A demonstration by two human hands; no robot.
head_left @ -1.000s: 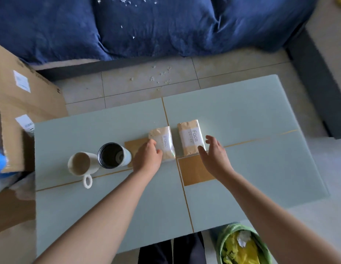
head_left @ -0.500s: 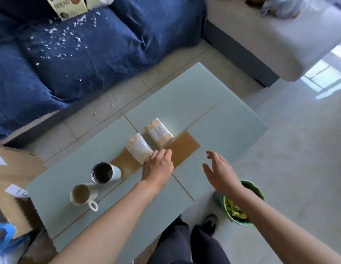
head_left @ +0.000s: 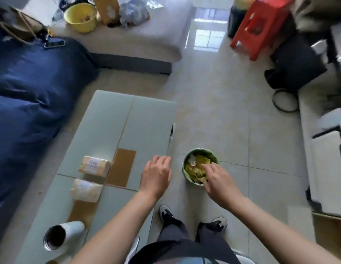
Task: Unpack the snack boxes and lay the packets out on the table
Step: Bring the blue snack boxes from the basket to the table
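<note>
Two packets point(head_left: 94, 166) point(head_left: 86, 190) flat on the worktop point(head_left: 116, 115), side by side. They look light, soft, crinkly film: pinch an end seam or span the short width, no squeezing. Left hand point(head_left: 156, 175) hovers open and empty at the worktop's right edge; packets sit at its 9 o'clock, well apart. Right hand point(head_left: 216, 177) has its fingers in the green bin point(head_left: 186, 159) on the floor; can't tell whether it grips anything.

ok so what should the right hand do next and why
Probably close on something in the green bin and lift it out. The right hand is already reaching into it, fingers spread over the yellow contents, while only two packets lie on the table and the left hand hovers empty.
</note>
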